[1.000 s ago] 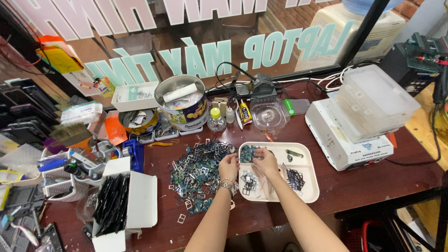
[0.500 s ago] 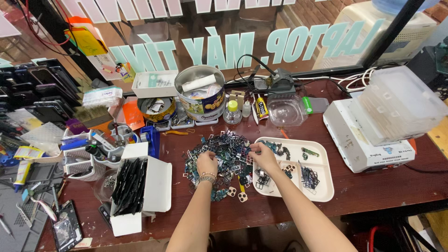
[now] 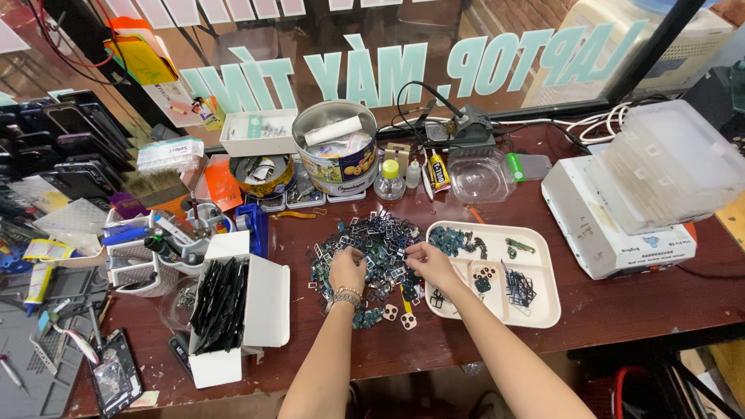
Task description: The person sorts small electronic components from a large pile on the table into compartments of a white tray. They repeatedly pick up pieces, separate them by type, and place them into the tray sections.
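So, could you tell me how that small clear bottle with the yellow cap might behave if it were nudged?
The small clear bottle stands upright and narrow, so it would probably tip easily. It looks like light plastic, and being round it might roll toward the round tin.

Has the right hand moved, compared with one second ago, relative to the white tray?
Yes. The right hand was over the white tray earlier; now it has moved left, past the tray's left edge, onto the pile of small metal parts beside the left hand.
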